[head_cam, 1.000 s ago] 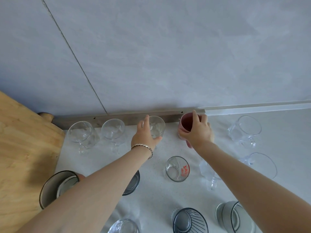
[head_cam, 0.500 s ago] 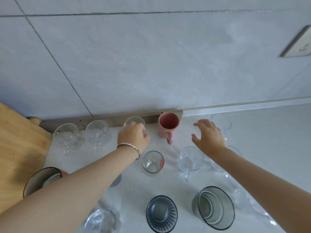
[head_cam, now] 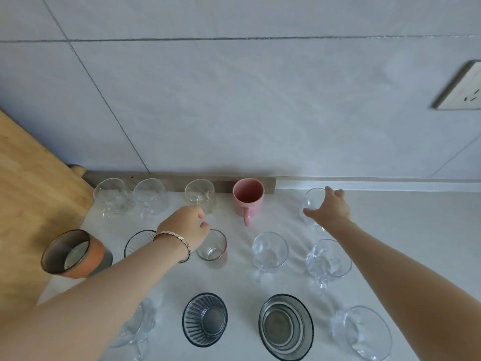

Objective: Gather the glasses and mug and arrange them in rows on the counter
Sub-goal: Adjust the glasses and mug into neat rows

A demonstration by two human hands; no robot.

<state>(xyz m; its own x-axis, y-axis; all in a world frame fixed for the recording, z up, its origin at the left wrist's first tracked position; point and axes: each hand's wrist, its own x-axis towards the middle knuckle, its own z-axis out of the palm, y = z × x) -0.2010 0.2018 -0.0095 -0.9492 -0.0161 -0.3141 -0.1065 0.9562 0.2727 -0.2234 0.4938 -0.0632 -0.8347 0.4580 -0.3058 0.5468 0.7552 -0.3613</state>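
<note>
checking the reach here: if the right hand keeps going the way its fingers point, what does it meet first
Probably the clear glass at the back right: the right hand is open around it, fingertips at its rim. Whether they touch cannot be told.

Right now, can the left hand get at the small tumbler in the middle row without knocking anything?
Probably yes. The left hand already sits at the small tumbler, its far-left rim under the knuckles. The clear glass behind and the pink mug stand apart from it, so nothing blocks a grasp.
</note>
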